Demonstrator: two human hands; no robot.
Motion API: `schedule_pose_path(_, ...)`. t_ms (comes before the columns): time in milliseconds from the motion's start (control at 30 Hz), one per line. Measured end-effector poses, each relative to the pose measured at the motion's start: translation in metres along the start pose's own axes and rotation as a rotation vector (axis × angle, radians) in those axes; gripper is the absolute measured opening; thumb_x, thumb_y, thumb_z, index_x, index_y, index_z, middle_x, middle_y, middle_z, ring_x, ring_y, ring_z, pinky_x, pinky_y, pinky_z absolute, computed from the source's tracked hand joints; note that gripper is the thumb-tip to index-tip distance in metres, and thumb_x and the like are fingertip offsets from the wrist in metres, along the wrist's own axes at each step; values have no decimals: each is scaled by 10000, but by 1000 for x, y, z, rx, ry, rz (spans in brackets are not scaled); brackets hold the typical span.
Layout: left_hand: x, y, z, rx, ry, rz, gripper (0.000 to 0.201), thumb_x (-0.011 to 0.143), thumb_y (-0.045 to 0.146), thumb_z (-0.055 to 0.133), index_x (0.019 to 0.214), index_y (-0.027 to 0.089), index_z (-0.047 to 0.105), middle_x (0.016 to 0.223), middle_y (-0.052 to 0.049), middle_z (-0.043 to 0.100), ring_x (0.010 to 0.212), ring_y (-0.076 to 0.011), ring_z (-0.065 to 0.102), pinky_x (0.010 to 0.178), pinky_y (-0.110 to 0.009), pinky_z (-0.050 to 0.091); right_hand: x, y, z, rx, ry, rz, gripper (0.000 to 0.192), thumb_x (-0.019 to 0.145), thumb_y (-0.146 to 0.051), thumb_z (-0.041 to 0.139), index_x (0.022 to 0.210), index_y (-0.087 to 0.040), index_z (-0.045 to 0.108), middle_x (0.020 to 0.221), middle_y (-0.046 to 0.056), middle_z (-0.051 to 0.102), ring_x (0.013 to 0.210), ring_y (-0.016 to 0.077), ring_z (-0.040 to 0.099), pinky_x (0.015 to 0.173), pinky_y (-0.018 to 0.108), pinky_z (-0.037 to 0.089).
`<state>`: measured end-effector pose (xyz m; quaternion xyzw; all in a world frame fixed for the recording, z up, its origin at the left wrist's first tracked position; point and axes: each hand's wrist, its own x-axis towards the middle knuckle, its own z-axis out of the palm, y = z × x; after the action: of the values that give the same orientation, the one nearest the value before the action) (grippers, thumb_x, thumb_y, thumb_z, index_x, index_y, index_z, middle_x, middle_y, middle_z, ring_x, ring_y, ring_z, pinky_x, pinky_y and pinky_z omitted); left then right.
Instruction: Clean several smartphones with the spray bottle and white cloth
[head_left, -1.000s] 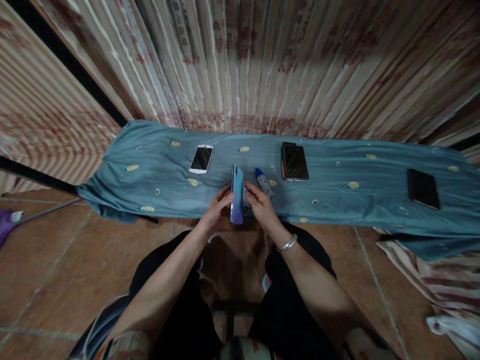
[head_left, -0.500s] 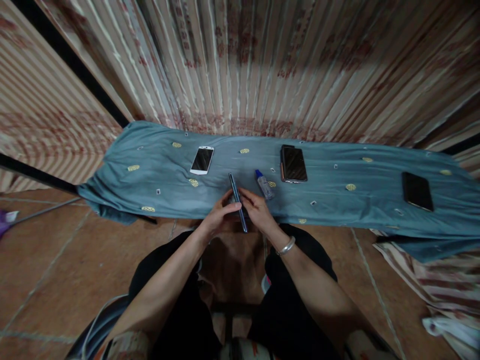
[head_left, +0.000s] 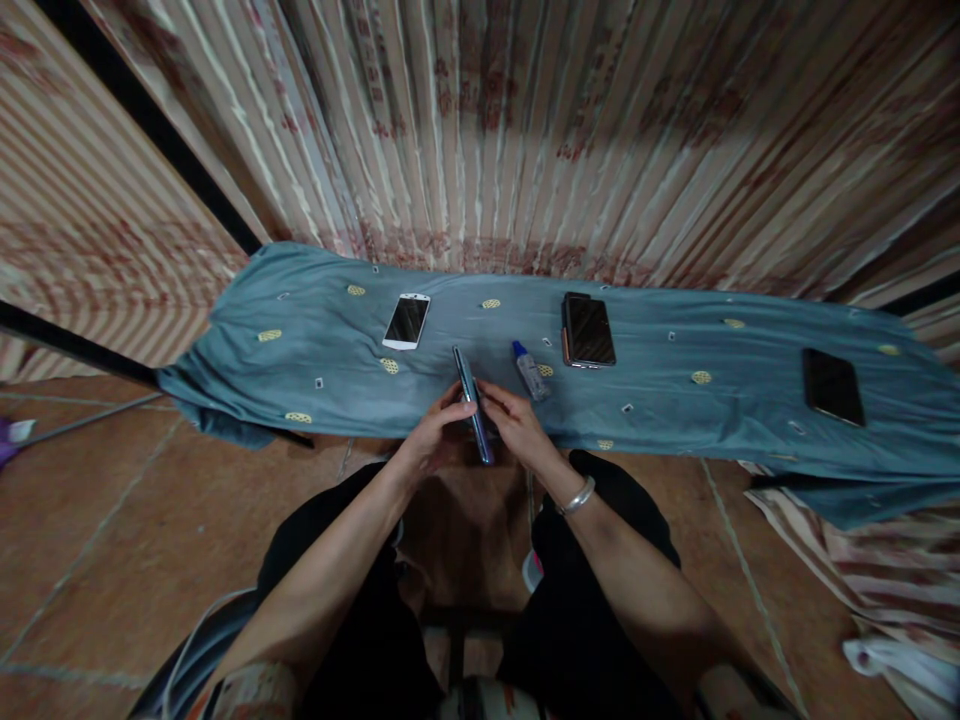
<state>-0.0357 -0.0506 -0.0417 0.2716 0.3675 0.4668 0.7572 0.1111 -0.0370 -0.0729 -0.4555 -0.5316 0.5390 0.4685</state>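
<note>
Between my hands a blue smartphone (head_left: 475, 412) is held on edge, its narrow side facing up, over the front edge of the cloth. My left hand (head_left: 437, 425) grips it from the left, thumb pressed across the edge. On the other side my right hand (head_left: 511, 415) has its fingers against the phone's right face; a silver bangle circles that wrist. Just beyond my right fingers lies a clear bottle with a blue cap (head_left: 531, 372). A white phone (head_left: 407, 321) with a dark screen rests farther off to the left.
A teal cloth (head_left: 337, 390) with yellow prints covers the long narrow table. Dark phones, seemingly stacked (head_left: 589, 330), lie right of the bottle. Another black phone (head_left: 833, 387) is at far right. Striped curtains (head_left: 480, 130) hang behind; dark bars (head_left: 150, 130) stand at left.
The phone has turned slightly in my hands and shifted a little left, so more of its flat side shows. Both hands keep their hold.
</note>
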Motion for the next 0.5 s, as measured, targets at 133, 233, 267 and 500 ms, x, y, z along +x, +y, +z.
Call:
schedule_pose_path(133, 2, 4, -4, 4, 22, 18, 473, 587, 334, 826, 1016, 197, 680, 849, -14, 705, 774, -182, 642, 720, -305, 482, -4, -1, 3, 66, -18, 29, 385, 799, -450, 727, 1133, -261, 757, 1259, 23, 726, 1234, 239, 639, 1147, 442, 418)
schedule_pose_path(233, 2, 12, -4, 26, 61, 33, 487, 582, 340, 818, 1024, 194, 673, 977, -55, 737, 927, -230, 670, 743, -313, 491, -8, -4, 5, 129, -57, 58, 386, 780, -468, 741, 1112, -272, 765, 1221, 15, 742, 1197, 242, 659, 1126, 452, 439)
schedule_pose_path(267, 2, 15, -4, 26, 77, 43, 492, 579, 333, 818, 1025, 190, 667, 1027, -70, 740, 991, -248, 669, 763, -320, 496, -10, -5, 6, 148, -71, 72, 388, 771, -471, 746, 1104, -274, 767, 1209, 13, 747, 1186, 242, 664, 1119, 453, 446)
schedule_pose_path(500, 0, 27, -5, 43, 141, 119, 535, 584, 255, 827, 1076, 204, 622, 1219, -101, 698, 1182, -290, 632, 810, -340, 506, -19, -10, 11, 205, -152, 184, 375, 743, -456, 757, 1062, -261, 778, 1147, 13, 768, 1142, 245, 680, 1089, 435, 469)
